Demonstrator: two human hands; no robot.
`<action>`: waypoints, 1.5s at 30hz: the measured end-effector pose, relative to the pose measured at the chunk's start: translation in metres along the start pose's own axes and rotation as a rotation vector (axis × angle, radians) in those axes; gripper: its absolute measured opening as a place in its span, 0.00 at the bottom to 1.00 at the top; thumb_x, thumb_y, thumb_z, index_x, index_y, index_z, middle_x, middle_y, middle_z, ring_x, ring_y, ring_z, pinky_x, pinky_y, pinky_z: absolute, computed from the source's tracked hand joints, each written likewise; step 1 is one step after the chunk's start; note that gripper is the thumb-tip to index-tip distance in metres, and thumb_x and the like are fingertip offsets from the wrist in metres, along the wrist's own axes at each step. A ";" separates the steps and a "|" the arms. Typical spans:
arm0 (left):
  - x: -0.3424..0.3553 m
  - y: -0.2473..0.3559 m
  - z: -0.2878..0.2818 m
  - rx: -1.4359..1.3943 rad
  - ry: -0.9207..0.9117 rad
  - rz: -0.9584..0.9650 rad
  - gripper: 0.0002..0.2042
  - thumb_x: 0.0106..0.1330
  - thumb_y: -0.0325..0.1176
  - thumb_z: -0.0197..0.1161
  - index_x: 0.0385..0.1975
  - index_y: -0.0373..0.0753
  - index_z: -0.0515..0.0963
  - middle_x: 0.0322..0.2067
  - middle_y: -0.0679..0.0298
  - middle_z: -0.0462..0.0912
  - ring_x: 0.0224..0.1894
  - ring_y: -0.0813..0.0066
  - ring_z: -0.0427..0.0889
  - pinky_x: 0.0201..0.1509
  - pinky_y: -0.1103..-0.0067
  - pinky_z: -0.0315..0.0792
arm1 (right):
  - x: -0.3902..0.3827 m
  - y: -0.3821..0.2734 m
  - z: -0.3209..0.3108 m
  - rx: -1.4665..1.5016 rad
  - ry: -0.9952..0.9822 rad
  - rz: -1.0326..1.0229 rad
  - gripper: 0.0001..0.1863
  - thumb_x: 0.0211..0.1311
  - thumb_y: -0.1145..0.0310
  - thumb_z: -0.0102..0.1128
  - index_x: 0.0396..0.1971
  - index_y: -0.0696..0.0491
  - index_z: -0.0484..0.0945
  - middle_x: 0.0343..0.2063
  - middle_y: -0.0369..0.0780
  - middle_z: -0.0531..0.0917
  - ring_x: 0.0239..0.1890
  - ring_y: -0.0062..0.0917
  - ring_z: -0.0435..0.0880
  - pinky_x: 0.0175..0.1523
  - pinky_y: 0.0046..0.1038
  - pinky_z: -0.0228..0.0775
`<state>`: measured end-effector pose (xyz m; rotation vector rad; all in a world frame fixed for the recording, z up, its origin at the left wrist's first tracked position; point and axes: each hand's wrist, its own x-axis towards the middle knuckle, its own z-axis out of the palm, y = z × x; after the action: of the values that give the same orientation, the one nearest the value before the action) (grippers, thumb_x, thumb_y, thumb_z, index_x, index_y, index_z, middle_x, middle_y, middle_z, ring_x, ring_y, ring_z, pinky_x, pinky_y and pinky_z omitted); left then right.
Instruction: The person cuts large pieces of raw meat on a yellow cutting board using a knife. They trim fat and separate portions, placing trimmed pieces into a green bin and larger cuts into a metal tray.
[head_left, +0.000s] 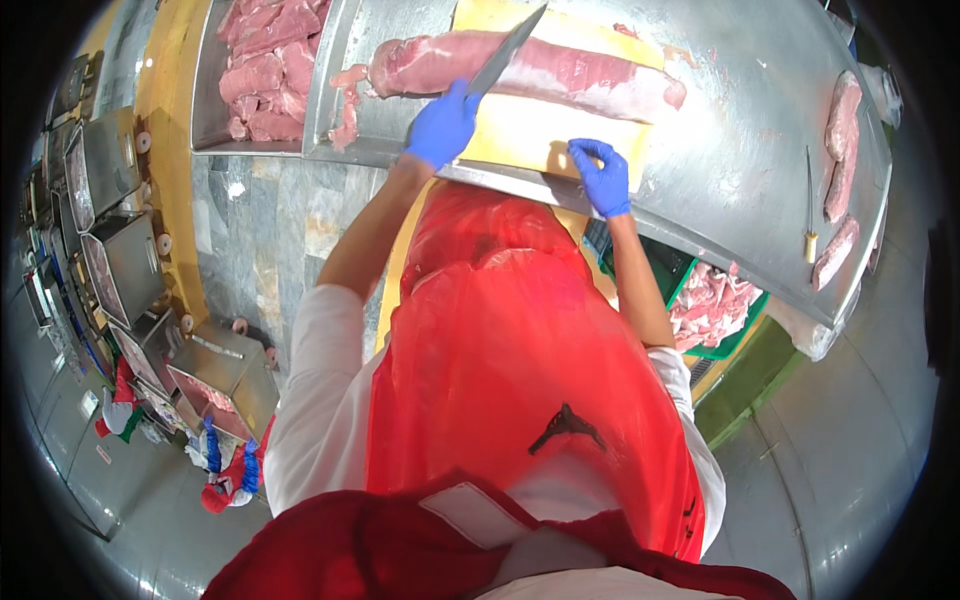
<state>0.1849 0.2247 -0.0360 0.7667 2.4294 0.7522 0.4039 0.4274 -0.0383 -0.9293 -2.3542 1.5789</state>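
My left hand [442, 130], in a blue glove, is closed around the handle of a knife [507, 52]. The blade points up and to the right, crossing over a long pink piece of meat [590, 72]. That meat lies crosswise on a yellow cutting board [510, 135] on the metal table. Over the board's near right part is my right hand [603, 178], also gloved in blue. Its fingers are loosely bent, with a gap towards the thumb and nothing visible in them. A thin strip of meat [345, 110] sits left of the long piece.
A metal tray [200, 110] of meat pieces adjoins the table's left. On the right lie a thin rod-like tool with a pale handle [810, 247] and several meat pieces [842, 150]. Below the table edge is a green crate [752, 320] of trimmings. Metal bins [125, 260] and people stand far left.
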 end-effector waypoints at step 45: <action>-0.035 0.028 0.097 -0.511 0.267 -0.149 0.14 0.74 0.40 0.49 0.45 0.34 0.75 0.33 0.48 0.82 0.38 0.51 0.84 0.44 0.61 0.75 | 0.150 -0.020 0.030 -0.899 -0.027 -0.507 0.38 0.57 0.40 0.57 0.66 0.39 0.69 0.58 0.44 0.78 0.61 0.36 0.75 0.71 0.55 0.46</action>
<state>0.2767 0.2568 -0.0798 0.2954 2.3198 1.4104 0.2630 0.4848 -0.0640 -0.3242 -3.0007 0.3204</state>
